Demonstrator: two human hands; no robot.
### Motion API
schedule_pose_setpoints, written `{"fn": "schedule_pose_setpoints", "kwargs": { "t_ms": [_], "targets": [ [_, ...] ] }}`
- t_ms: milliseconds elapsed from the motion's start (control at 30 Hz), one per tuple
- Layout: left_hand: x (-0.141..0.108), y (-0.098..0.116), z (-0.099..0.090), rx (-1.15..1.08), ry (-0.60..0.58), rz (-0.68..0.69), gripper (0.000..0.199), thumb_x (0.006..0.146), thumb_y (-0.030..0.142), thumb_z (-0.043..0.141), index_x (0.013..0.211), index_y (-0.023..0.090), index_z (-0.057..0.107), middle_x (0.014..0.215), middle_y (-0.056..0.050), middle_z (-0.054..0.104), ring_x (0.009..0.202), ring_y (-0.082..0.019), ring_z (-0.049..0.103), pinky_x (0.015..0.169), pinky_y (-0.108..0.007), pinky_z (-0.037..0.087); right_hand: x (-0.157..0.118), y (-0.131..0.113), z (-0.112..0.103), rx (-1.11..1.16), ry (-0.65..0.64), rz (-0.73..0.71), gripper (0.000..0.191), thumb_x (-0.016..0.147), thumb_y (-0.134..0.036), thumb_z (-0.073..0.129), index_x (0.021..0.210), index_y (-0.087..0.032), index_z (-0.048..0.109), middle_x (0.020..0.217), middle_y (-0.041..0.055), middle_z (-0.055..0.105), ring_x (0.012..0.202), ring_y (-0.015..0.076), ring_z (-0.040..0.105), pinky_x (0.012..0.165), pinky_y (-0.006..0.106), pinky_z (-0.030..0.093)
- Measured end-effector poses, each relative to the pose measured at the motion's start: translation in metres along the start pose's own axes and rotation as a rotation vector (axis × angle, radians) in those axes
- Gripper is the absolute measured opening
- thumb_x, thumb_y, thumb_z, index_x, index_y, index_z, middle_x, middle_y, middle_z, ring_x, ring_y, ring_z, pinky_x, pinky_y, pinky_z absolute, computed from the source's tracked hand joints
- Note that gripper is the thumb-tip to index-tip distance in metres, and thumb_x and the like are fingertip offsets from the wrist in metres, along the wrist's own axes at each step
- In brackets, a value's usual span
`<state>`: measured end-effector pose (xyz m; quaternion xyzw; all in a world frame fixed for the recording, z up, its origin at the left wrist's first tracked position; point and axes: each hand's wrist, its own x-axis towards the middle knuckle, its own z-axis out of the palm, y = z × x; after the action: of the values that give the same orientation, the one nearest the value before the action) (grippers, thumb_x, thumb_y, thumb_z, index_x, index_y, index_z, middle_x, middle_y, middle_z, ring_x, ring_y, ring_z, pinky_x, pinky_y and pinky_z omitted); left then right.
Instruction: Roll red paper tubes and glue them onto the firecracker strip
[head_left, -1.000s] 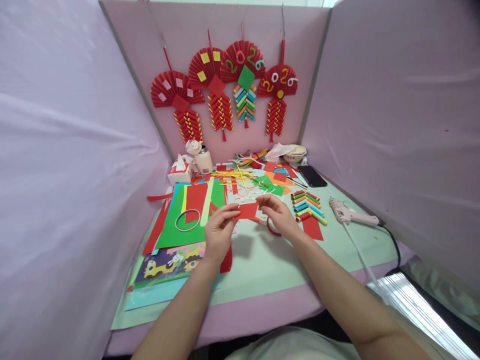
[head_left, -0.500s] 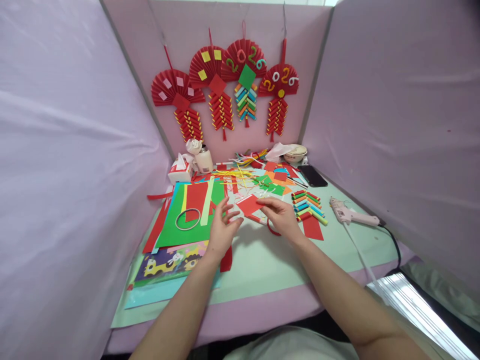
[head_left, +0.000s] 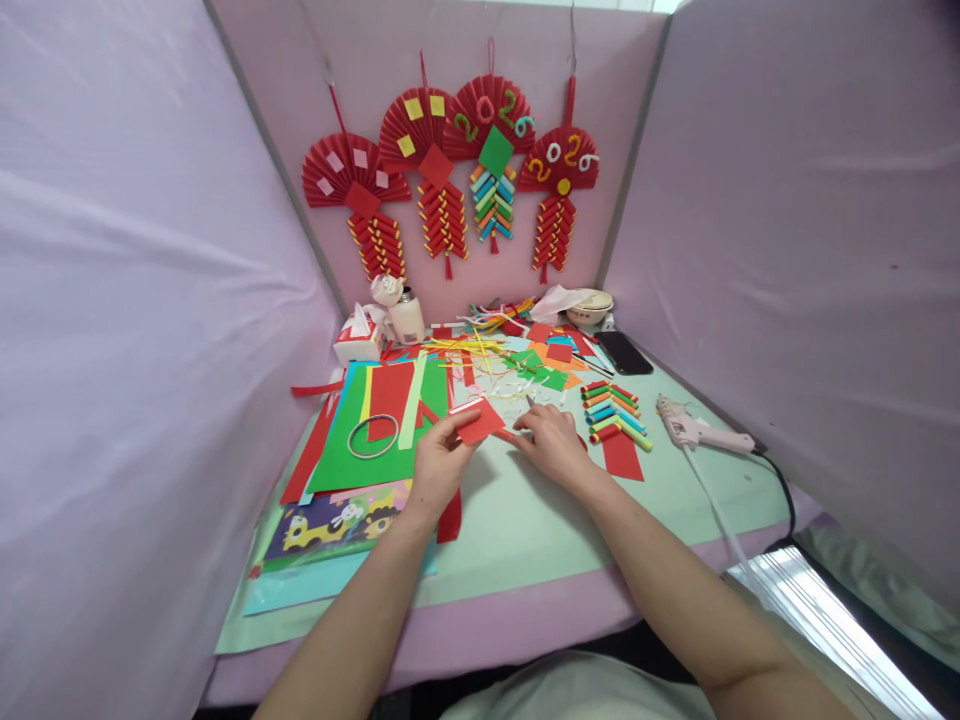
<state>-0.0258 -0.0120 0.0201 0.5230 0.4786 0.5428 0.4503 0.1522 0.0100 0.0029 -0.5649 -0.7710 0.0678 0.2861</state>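
My left hand (head_left: 441, 455) pinches a small red paper square (head_left: 480, 420) with a white strip along its upper edge, held a little above the table. To the right, my right hand (head_left: 553, 440) is low over the tabletop, its fingers curled round red-handled scissors (head_left: 583, 442). Most of the scissors is hidden under that hand; a dark tip shows beyond the fingers. Just right of it lie rolled paper tubes (head_left: 615, 412) in a colourful chevron, with a red paper piece (head_left: 624, 456) below them.
Left of my hands are stacked coloured sheets (head_left: 337, 465) with a grey ring (head_left: 373, 437) on top. A glue gun (head_left: 701, 430) with its cord lies at right, near a phone (head_left: 624, 352). Paper scraps and yellow sticks (head_left: 465, 347) cover the back. Red fan ornaments (head_left: 491, 115) hang behind.
The red paper square has passed from my right hand to my left and moved slightly left. My right hand has lowered and curled over the scissors.
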Motion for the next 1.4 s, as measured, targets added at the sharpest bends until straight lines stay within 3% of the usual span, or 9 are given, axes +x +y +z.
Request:
{"fn": "schedule_pose_setpoints", "kwargs": {
  "t_ms": [100, 200, 333, 400, 567, 933, 1067, 1233, 1400],
  "targets": [
    [0.0, -0.001, 0.002, -0.012, -0.026, 0.043, 0.037, 0.062, 0.026, 0.07, 0.098, 0.019, 0.066, 0.104, -0.008, 0.066, 0.096, -0.022, 0.059, 0.078, -0.033, 0.048, -0.001, -0.002, 0.009, -0.195, -0.044, -0.001, 0.021, 0.082, -0.033, 0.053, 0.077, -0.018, 0.067, 0.088, 0.0108, 0.062, 0.092, 0.0262, 0.05, 0.076, 0.038, 0.032],
    [0.001, -0.003, 0.004, -0.026, -0.036, 0.046, 0.038, 0.061, 0.025, 0.072, 0.098, 0.018, 0.066, 0.105, -0.009, 0.065, 0.098, -0.022, 0.059, 0.084, -0.034, 0.046, -0.001, -0.003, 0.011, -0.215, -0.043, 0.027, 0.022, 0.085, -0.03, 0.05, 0.077, -0.017, 0.065, 0.088, 0.0114, 0.062, 0.091, 0.0253, 0.049, 0.076, 0.037, 0.031],
    [0.001, -0.003, 0.003, -0.046, -0.062, 0.009, 0.039, 0.061, 0.025, 0.072, 0.099, 0.018, 0.065, 0.107, -0.008, 0.065, 0.097, -0.021, 0.059, 0.086, -0.036, 0.045, 0.0, 0.001, -0.005, -0.012, 0.178, 0.064, 0.018, 0.086, -0.031, 0.047, 0.086, -0.018, 0.06, 0.091, 0.0097, 0.061, 0.092, 0.0237, 0.05, 0.079, 0.036, 0.033],
    [0.0, -0.003, 0.004, -0.06, -0.101, -0.012, 0.04, 0.061, 0.025, 0.072, 0.1, 0.018, 0.065, 0.105, -0.009, 0.066, 0.096, -0.022, 0.06, 0.086, -0.037, 0.045, 0.0, 0.001, -0.014, 0.184, 0.241, -0.031, 0.017, 0.088, -0.03, 0.045, 0.093, -0.019, 0.057, 0.093, 0.0082, 0.06, 0.091, 0.0208, 0.052, 0.078, 0.033, 0.036],
    [-0.003, -0.001, 0.007, -0.127, -0.231, -0.061, 0.04, 0.061, 0.023, 0.073, 0.099, 0.018, 0.064, 0.101, -0.008, 0.067, 0.093, -0.021, 0.061, 0.086, -0.036, 0.044, -0.007, -0.007, -0.024, 0.375, 0.055, -0.34, 0.016, 0.089, -0.027, 0.044, 0.096, -0.022, 0.058, 0.092, 0.006, 0.061, 0.087, 0.0182, 0.054, 0.08, 0.032, 0.04],
    [-0.01, -0.004, 0.013, -0.161, -0.286, -0.1, 0.034, 0.06, 0.023, 0.074, 0.093, 0.017, 0.065, 0.096, -0.007, 0.068, 0.09, -0.019, 0.061, 0.084, -0.031, 0.044, -0.031, -0.003, -0.026, 0.344, 0.071, -0.424, 0.029, 0.084, -0.02, 0.049, 0.111, -0.023, 0.058, 0.103, 0.0088, 0.061, 0.094, 0.0203, 0.054, 0.083, 0.037, 0.044],
    [-0.009, -0.004, 0.013, -0.142, -0.329, -0.129, 0.032, 0.062, 0.026, 0.073, 0.091, 0.016, 0.065, 0.094, -0.007, 0.068, 0.088, -0.019, 0.06, 0.084, -0.032, 0.044, -0.031, 0.003, -0.024, 0.279, 0.14, -0.487, 0.027, 0.082, -0.024, 0.055, 0.108, -0.022, 0.059, 0.097, 0.0087, 0.063, 0.09, 0.0203, 0.055, 0.079, 0.038, 0.045],
    [-0.017, -0.012, 0.007, 0.154, -0.439, -0.099, 0.042, 0.067, 0.027, 0.069, 0.106, 0.017, 0.059, 0.104, -0.008, 0.064, 0.094, -0.021, 0.059, 0.084, -0.035, 0.045, -0.046, 0.006, -0.018, 0.183, 0.184, -0.501, 0.017, 0.084, -0.02, 0.053, 0.099, -0.021, 0.061, 0.092, 0.007, 0.065, 0.085, 0.0175, 0.056, 0.077, 0.035, 0.045],
    [-0.051, -0.025, 0.004, 0.703, -0.283, 0.311, 0.044, 0.072, 0.023, 0.065, 0.115, 0.024, 0.054, 0.123, -0.008, 0.05, 0.114, -0.023, 0.045, 0.096, -0.042, 0.037, -0.078, 0.006, -0.012, 0.105, 0.061, -0.465, 0.016, 0.086, -0.021, 0.051, 0.096, -0.02, 0.063, 0.089, 0.0076, 0.065, 0.084, 0.0173, 0.056, 0.074, 0.033, 0.044]
  ]
}}
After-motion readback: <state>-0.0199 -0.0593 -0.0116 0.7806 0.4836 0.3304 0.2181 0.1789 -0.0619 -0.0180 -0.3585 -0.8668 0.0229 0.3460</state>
